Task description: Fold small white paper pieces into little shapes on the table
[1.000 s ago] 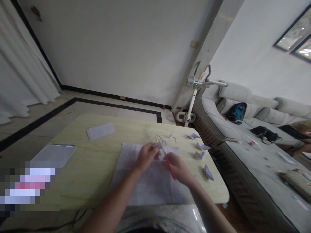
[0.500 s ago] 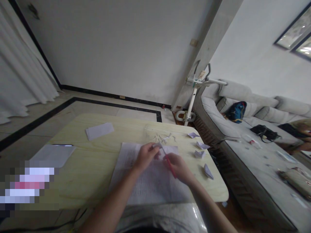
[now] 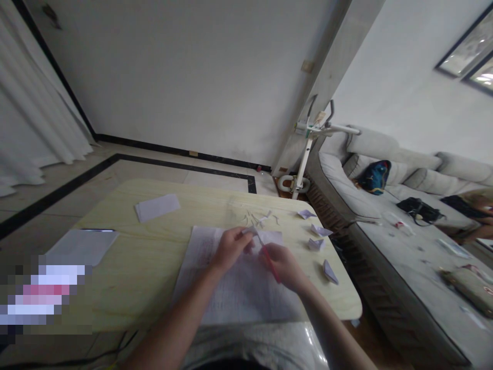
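Note:
My left hand [image 3: 230,248] pinches a small piece of pale paper [image 3: 249,230] above a large white sheet [image 3: 215,288] on the light wooden table [image 3: 154,267]. My right hand [image 3: 284,266] grips a thin red-handled tool [image 3: 269,261], its tip meeting the small paper. Both hands sit close together at the table's middle. Thin paper scraps [image 3: 259,218] lie just beyond them.
Several small folded paper pieces [image 3: 319,241] lie at the table's right. A white slip [image 3: 157,207] and a grey sheet [image 3: 80,245] lie at the left. A grey sofa [image 3: 404,226] with bags stands to the right, an exercise machine [image 3: 308,154] behind it.

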{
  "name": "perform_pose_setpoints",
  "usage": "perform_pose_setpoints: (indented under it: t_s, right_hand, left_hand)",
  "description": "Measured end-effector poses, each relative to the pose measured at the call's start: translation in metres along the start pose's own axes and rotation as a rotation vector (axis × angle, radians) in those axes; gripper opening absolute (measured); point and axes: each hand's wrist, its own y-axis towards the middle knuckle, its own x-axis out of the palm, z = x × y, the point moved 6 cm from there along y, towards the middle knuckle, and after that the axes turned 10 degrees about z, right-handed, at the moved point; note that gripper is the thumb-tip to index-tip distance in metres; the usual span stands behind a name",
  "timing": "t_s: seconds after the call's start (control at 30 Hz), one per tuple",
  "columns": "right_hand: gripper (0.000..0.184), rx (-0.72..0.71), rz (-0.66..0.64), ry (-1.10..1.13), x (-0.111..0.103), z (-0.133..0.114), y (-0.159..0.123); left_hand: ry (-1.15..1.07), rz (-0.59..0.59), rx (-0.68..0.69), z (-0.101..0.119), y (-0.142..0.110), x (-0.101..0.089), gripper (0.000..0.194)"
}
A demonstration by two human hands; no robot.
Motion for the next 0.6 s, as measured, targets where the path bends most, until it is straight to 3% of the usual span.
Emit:
perform_pose_setpoints:
  t_s: [0.6]
  right_hand:
    - [0.011, 0.006, 0.002, 0.011, 0.0012, 0.0046, 0.0001]
  left_hand:
    - [0.015, -0.009, -0.007, -0.0054, 0.0019, 0.0005, 0.025]
